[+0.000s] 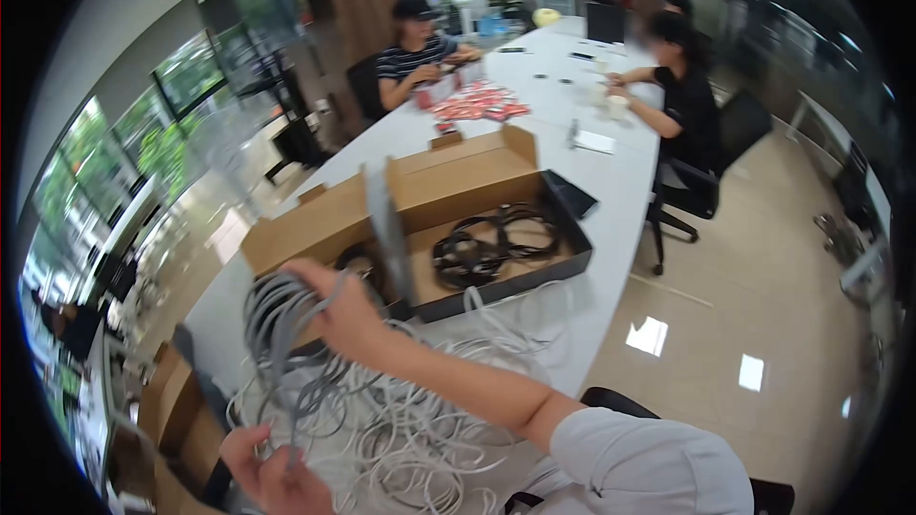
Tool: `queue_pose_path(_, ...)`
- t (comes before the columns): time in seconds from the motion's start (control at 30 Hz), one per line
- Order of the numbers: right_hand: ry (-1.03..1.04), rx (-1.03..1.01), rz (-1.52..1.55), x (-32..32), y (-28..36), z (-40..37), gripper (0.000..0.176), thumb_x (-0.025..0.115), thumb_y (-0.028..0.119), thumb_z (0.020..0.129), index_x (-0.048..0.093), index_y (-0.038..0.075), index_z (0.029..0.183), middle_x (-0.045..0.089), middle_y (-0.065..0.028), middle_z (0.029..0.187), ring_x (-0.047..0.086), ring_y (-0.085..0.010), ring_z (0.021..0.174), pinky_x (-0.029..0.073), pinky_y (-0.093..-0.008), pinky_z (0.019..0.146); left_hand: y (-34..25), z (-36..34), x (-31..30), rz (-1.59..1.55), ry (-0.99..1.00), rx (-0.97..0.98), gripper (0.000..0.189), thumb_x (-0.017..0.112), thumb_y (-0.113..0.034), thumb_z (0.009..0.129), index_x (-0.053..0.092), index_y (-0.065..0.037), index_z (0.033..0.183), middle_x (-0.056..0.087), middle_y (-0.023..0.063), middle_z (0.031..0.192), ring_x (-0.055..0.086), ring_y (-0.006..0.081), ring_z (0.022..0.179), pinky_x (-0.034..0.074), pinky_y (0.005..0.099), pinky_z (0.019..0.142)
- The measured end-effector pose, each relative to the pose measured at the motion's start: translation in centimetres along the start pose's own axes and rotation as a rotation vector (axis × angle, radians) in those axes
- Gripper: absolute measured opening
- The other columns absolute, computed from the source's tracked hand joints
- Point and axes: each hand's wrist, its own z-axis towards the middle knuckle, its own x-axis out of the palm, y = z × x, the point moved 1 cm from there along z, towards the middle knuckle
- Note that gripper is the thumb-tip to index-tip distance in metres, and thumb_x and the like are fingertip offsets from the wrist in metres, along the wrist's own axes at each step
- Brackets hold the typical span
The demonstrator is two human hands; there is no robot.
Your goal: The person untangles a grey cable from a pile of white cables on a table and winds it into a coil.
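My right hand [342,313] is closed around the upper part of a coiled grey cable [277,310], whose loops hang to the left of the fingers. Lower down, at the bottom left, my left hand [272,477] pinches a strand dropping from that same coil. Beneath both hands spreads a tangled heap of white and grey cables [410,429]. Just beyond the heap stands an open cardboard box [496,296] with black cables [477,253] coiled inside. Another open box [315,224] adjoins it on the left, with a dark coil partly hidden behind my right hand.
A further open box [176,410] stands at the left edge of the white table [372,138]. Farther along lie red-and-white packets [482,102] and a notepad [593,142]. People sit on both sides, and an office chair [711,181] stands at right.
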Motion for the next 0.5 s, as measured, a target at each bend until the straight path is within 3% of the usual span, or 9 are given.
queue_pose_path(0.07,0.004,0.017,0.046,-0.2,0.5,0.1,0.043,0.051,-0.012,0.074,0.054,0.001,0.115,0.063,-0.02,0.096,0.064,-0.0343,0.093,0.049,-0.0331,0.08,0.5,-0.3,0.3,-0.022,-0.004,-0.011,0.005,0.052,-0.01,0.09,0.052,-0.005,0.092,0.054,0.0182,0.099,0.052,0.0338,0.091,0.041,0.0417,0.082)
queue_pose_path(0.17,0.043,0.028,0.088,0.0,0.7,0.1,0.044,0.052,-0.01,0.075,0.051,0.002,0.118,0.063,-0.0199,0.093,0.063,-0.0364,0.09,0.049,-0.034,0.076,1.3,0.4,1.0,0.125,-0.081,0.218,0.018,0.047,-0.015,0.094,0.049,-0.006,0.109,0.056,0.0174,0.096,0.057,0.0272,0.083,0.046,0.0367,0.068)
queue_pose_path(0.27,0.056,0.058,-0.018,0.2,1.5,-0.5,0.056,0.054,-0.008,0.075,0.044,0.004,0.129,0.062,-0.0203,0.087,0.062,-0.0381,0.083,0.049,-0.037,0.071,-0.4,2.0,1.6,0.186,-0.267,0.226,0.019,0.043,-0.021,0.1,0.048,-0.006,0.089,0.06,0.0153,0.087,0.059,0.0224,0.072,0.052,0.0326,0.061)
queue_pose_path(0.3,0.068,0.097,-0.056,0.3,2.2,-0.6,0.061,0.055,-0.008,0.075,0.041,0.005,0.133,0.061,-0.0205,0.085,0.062,-0.0386,0.081,0.048,-0.0382,0.069,-0.5,1.5,0.9,0.208,-0.13,0.203,0.01,0.036,-0.013,0.1,0.042,-0.008,0.105,0.057,0.0219,0.106,0.06,0.0335,0.089,0.056,0.0377,0.074)
queue_pose_path(0.33,0.079,0.137,-0.091,0.4,2.4,-0.8,0.066,0.056,-0.007,0.075,0.037,0.007,0.137,0.061,-0.0207,0.083,0.061,-0.039,0.079,0.048,-0.0394,0.068,-0.3,1.2,1.0,0.196,-0.17,0.225,0.01,0.035,-0.013,0.1,0.043,-0.008,0.103,0.057,0.0224,0.106,0.061,0.0335,0.089,0.055,0.0373,0.073)
queue_pose_path(0.37,0.066,0.03,-0.109,0.9,2.0,-0.8,0.08,0.056,-0.009,0.073,0.024,0.007,0.145,0.057,-0.0216,0.079,0.058,-0.0391,0.073,0.045,-0.0424,0.064,-0.4,1.3,1.2,0.186,-0.208,0.248,0.01,0.035,-0.013,0.1,0.043,-0.007,0.102,0.058,0.0228,0.105,0.061,0.0334,0.088,0.055,0.037,0.071)
queue_pose_path(0.5,0.084,-0.095,-0.055,0.9,1.3,-1.1,0.088,0.055,-0.012,0.071,0.014,0.003,0.148,0.052,-0.0225,0.081,0.054,-0.0413,0.072,0.044,-0.0449,0.065,-0.4,0.4,0.9,0.119,-0.214,0.283,0.019,0.035,-0.019,0.102,0.045,-0.004,0.105,0.061,0.0208,0.089,0.062,0.0291,0.074,0.054,0.0345,0.059)
